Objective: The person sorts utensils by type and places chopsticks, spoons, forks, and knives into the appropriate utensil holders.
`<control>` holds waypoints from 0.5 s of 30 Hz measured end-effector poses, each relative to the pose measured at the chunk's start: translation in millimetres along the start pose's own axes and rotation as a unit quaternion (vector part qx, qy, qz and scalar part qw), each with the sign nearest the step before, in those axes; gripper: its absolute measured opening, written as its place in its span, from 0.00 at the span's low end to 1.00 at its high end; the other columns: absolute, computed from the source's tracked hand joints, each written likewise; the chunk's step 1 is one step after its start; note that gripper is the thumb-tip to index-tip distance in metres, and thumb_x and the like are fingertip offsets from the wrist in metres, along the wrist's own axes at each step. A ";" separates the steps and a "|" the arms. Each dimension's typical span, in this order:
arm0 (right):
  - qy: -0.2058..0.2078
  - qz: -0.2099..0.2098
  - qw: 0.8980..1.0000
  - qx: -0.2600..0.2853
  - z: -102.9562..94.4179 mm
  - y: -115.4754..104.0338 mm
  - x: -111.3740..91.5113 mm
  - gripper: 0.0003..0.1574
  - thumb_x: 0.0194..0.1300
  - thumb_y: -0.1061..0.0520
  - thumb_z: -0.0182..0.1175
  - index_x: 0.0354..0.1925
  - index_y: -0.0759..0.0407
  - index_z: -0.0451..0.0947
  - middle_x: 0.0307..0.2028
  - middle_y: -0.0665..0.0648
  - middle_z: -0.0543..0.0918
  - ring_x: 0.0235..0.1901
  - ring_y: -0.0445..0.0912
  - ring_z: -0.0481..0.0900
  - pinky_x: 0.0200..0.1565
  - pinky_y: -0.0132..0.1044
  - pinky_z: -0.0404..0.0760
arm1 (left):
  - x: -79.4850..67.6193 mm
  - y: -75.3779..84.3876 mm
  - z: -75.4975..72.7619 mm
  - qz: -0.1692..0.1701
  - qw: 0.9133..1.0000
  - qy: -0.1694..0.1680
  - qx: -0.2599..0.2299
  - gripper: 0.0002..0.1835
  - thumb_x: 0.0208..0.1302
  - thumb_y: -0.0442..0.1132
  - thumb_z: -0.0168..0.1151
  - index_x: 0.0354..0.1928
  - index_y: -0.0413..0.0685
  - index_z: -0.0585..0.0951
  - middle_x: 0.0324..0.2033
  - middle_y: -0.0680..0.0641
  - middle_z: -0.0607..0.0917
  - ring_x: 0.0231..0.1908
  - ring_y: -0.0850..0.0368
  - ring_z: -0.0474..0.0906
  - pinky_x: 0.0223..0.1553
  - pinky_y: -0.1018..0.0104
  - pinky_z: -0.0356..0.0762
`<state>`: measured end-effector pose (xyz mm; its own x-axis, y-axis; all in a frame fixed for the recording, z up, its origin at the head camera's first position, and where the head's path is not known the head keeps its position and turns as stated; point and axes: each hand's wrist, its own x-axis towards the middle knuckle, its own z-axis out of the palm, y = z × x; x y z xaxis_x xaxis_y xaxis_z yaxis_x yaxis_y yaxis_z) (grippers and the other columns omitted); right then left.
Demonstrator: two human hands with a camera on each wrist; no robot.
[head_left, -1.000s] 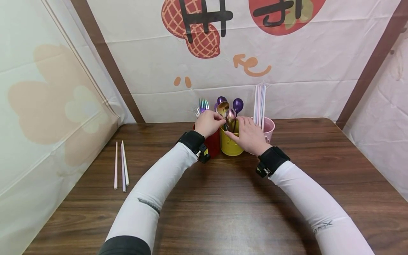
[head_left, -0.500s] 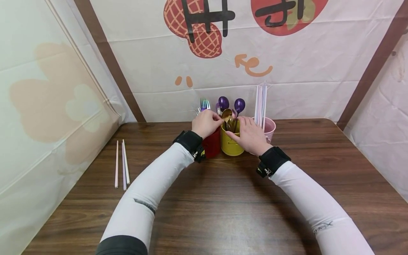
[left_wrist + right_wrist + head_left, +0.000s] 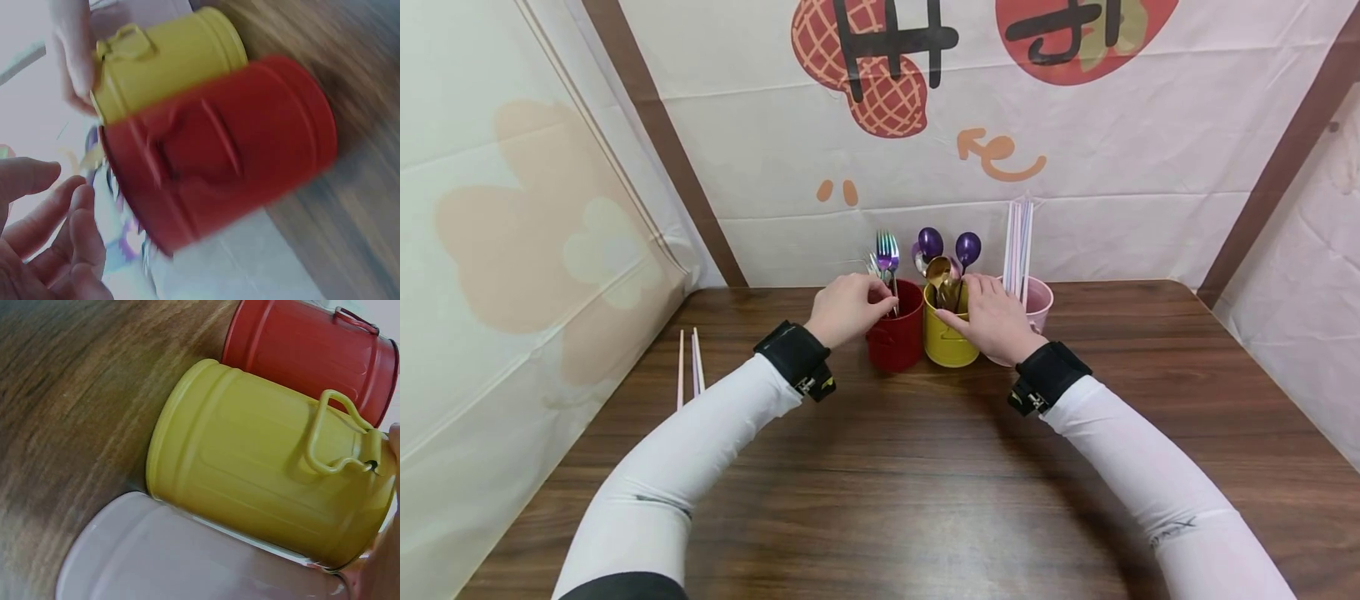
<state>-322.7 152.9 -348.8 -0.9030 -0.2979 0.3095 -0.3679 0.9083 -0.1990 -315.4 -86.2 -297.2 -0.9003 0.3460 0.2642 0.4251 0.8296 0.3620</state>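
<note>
My left hand [image 3: 850, 307] hovers at the left rim of a red bucket [image 3: 895, 346]. Its thumb and fingers hold nothing; the left wrist view shows a gap between the thumb and fingers [image 3: 84, 240]. Forks [image 3: 887, 250] stand upright in the red bucket. Beside it is a yellow bucket [image 3: 951, 346] with purple spoons [image 3: 967, 248] and a gold spoon [image 3: 938, 271], bowls up. My right hand [image 3: 996, 321] holds the yellow bucket by its rim, thumb at the front. In the right wrist view, that bucket's folded wire handle [image 3: 337, 431] faces the camera.
A pink bucket [image 3: 1040, 304] with upright chopsticks [image 3: 1018, 250] stands right of the yellow one, partly behind my right hand. Loose chopsticks [image 3: 681, 367] lie on the left of the wooden table [image 3: 880, 500], partly hidden by my left sleeve. A printed cloth wall [image 3: 775, 242] rises behind.
My left hand has drawn away leftward from the spoons to the red bucket's left side. The gold spoon has settled lower in the yellow bucket. My right hand has stayed in place.
</note>
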 end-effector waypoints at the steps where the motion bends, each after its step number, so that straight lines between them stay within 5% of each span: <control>1: -0.003 -0.002 1.000 0.000 -0.8 -0.2 -0.3 0.53 0.67 0.26 0.46 0.67 0.69 0.58 0.63 0.69 0.67 0.65 0.60 0.61 0.66 0.55 0.59 | -1.8 -3.8 -3.6 0.004 1.000 0.002 0.004 0.11 0.67 0.49 0.60 0.38 0.51 0.86 0.31 0.52 0.85 0.33 0.55 0.77 0.31 0.60 0.74; 9: -0.004 -0.019 1.000 0.002 -15.7 4.5 -0.7 0.53 0.66 0.26 0.48 0.67 0.68 0.58 0.63 0.68 0.66 0.65 0.59 0.61 0.64 0.56 0.61 | -19.4 -38.4 -45.1 -0.001 1.000 0.005 0.020 0.14 0.67 0.50 0.60 0.42 0.49 0.85 0.35 0.49 0.86 0.38 0.53 0.80 0.38 0.54 0.75; 15: 0.008 -0.011 1.000 0.017 -31.3 22.8 -5.3 0.52 0.66 0.30 0.53 0.68 0.68 0.56 0.61 0.68 0.68 0.63 0.60 0.64 0.62 0.57 0.64 | -39.5 -80.8 -76.1 -0.028 0.999 0.006 0.030 0.17 0.68 0.51 0.58 0.43 0.45 0.85 0.35 0.46 0.85 0.37 0.49 0.80 0.36 0.51 0.75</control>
<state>-319.4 184.3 -325.9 -0.8916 -0.3121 0.3281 -0.3946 0.8910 -0.2246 -307.1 -200.2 -268.8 -0.9212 0.2935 0.2553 0.3673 0.8724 0.3225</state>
